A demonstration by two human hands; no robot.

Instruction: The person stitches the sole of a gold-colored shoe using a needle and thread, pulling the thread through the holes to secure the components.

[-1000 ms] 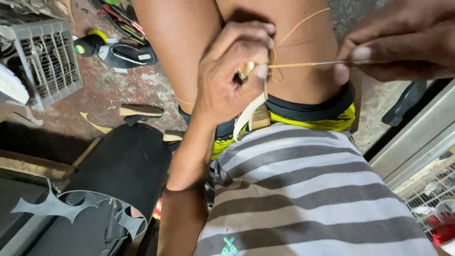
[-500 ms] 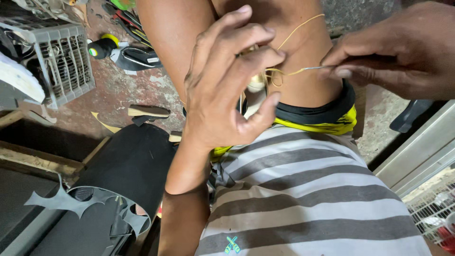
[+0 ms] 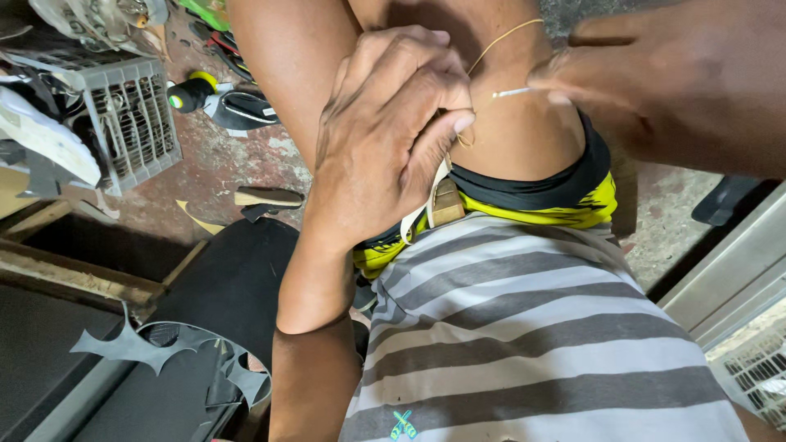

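Observation:
My left hand [image 3: 385, 139] is closed over my knee, pinching a small tan wooden piece [image 3: 447, 201] with a white strip [image 3: 419, 214] hanging from it. A thin yellow thread [image 3: 499, 39] runs from under its fingers up to the right. My right hand [image 3: 679, 82] is at the top right, its fingertips pinched on a thin pale needle [image 3: 512, 92] that points left toward my left hand. Below are my grey striped shirt [image 3: 532, 327] and black-and-yellow shorts [image 3: 565, 192].
A grey plastic crate [image 3: 131, 123] stands at the left on the stained floor. A black tool with a yellow-green end [image 3: 192, 90] lies behind it. A black seat [image 3: 221, 286] and a grey bat-shaped cutout [image 3: 131, 344] are at the lower left. A metal frame [image 3: 729, 270] runs along the right.
My left hand has gone from spread fingers to a closed grip on the piece. My right hand has drawn the needle up and to the right.

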